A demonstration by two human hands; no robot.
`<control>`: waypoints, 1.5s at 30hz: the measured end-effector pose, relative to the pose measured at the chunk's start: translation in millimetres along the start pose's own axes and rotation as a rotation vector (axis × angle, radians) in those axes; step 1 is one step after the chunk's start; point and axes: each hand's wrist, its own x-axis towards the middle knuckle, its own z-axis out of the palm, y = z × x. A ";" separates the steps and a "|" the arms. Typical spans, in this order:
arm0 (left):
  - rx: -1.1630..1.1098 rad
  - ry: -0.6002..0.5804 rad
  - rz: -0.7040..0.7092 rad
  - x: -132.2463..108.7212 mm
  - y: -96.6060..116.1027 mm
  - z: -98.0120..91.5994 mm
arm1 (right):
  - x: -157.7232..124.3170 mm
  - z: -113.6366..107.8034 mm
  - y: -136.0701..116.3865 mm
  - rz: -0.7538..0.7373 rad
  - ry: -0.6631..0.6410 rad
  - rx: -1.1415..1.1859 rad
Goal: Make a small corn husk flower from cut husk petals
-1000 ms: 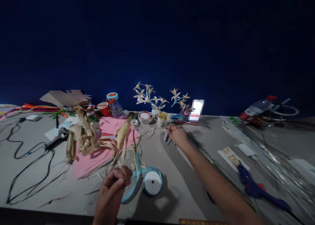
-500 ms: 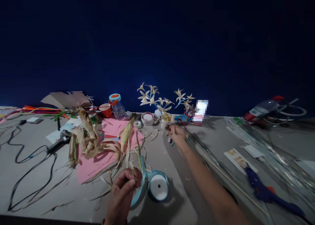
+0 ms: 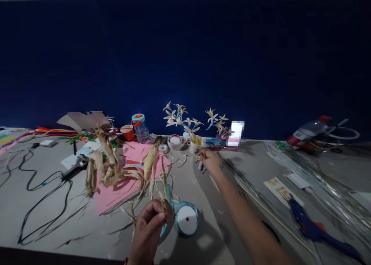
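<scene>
At the front of the table, my left hand (image 3: 153,224) is closed in a pinch on a thin pale husk strip (image 3: 164,204), its lower end hidden by the fingers. A roll of light blue ribbon (image 3: 187,220) lies just right of that hand. My right hand (image 3: 210,160) reaches far across the table, fingers bent together beside a white tub (image 3: 196,145). Whatever those fingertips hold is too small to make out. A small purplish piece (image 3: 200,165) lies under them. Behind stand pale husk flowers (image 3: 176,114) on blue stems.
Dry corn husks (image 3: 108,168) cover pink paper (image 3: 116,195) on the left, near a black-handled tool (image 3: 72,170) with a cord. A blue glue gun (image 3: 313,226) lies right, beside clear plastic wrapping (image 3: 319,180). Long thin sticks (image 3: 269,211) run under my right forearm.
The view has tilted up a little, showing the wall's upper edge. My left hand appears slightly further right, still pinching the strip. My right hand stays near the white tub.
</scene>
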 end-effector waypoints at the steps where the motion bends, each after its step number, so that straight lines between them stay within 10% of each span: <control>1: 0.005 -0.004 0.001 -0.3 -0.5 1.4 | -0.2 -1.7 0.6 -0.011 -0.016 -0.014; 20: 0.014 0.035 -0.014 4.4 -0.1 9.8 | -6.3 -13.7 -6.2 -0.023 -0.055 0.025; 33: 0.029 0.121 -0.103 22.9 -38.2 67.9 | -175.9 -95.0 -39.1 -0.422 0.185 0.584; 45: 0.022 0.098 -0.078 5.8 -60.1 95.0 | -191.0 -98.7 -35.5 -0.432 0.411 0.337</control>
